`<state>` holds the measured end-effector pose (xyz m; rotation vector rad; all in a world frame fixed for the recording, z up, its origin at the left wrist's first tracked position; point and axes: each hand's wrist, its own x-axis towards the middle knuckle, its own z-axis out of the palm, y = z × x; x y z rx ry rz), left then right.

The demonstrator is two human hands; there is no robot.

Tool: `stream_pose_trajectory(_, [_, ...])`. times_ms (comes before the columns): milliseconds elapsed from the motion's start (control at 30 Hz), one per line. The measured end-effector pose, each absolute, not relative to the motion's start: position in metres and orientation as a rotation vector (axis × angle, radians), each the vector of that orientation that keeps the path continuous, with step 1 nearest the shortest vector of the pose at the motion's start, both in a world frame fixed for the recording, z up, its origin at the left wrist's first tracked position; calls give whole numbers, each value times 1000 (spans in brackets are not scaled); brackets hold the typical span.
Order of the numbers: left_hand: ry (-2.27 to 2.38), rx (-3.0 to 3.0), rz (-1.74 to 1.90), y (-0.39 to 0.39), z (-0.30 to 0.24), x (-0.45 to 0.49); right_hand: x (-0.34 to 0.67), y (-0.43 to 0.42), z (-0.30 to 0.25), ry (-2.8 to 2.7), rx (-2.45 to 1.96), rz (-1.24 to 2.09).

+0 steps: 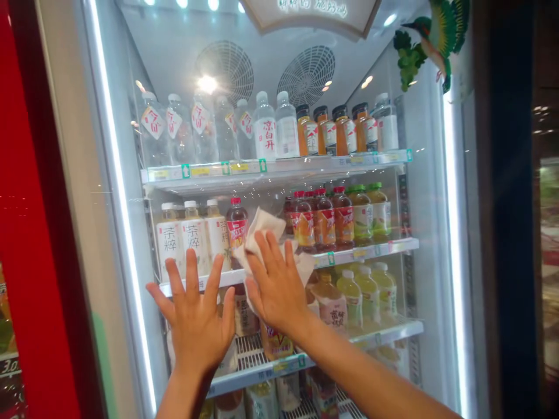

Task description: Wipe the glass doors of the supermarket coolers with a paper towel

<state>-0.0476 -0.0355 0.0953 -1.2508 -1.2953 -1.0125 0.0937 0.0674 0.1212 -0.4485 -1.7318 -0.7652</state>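
Note:
My left hand [195,319] lies flat with its fingers spread on the glass door [393,273] of a lit drinks fridge. My right hand [276,283] presses a crumpled white cloth [262,228] against the same glass, fingers stretched out flat over it. The cloth sticks out above and to the right of the fingers. Both hands are side by side at the height of the second shelf [371,251].
Behind the glass, several shelves carry bottles: clear water bottles [265,129] and orange drinks [345,129] on top, tea and juice bottles [325,221] below. A red panel [26,233] stands left of the fridge frame. A green bird decoration [430,35] hangs at the upper right.

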Motion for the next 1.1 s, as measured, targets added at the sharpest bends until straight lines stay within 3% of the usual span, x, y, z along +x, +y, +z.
stream_pose_trajectory(233, [-1298, -1292, -1062, -35, 95, -49, 83, 66, 137, -1644, -507, -734])
stream_pose_trajectory(433, [-1283, -1329, -1049, -33, 89, -42, 105, 66, 85, -1788, -440, -744])
stream_pose_trajectory(633, [-1258, -1357, -1027, -15, 92, -5, 144, 94, 133, -1598, -517, -685])
stream_pose_trajectory(833, [-1216, -1358, -989, 12, 98, 48, 213, 128, 90, -1796, -374, -824])
stream_pose_trajectory(1100, [-1189, -1441, -1031, 57, 101, 139, 337, 209, 121, -1488, -638, -648])
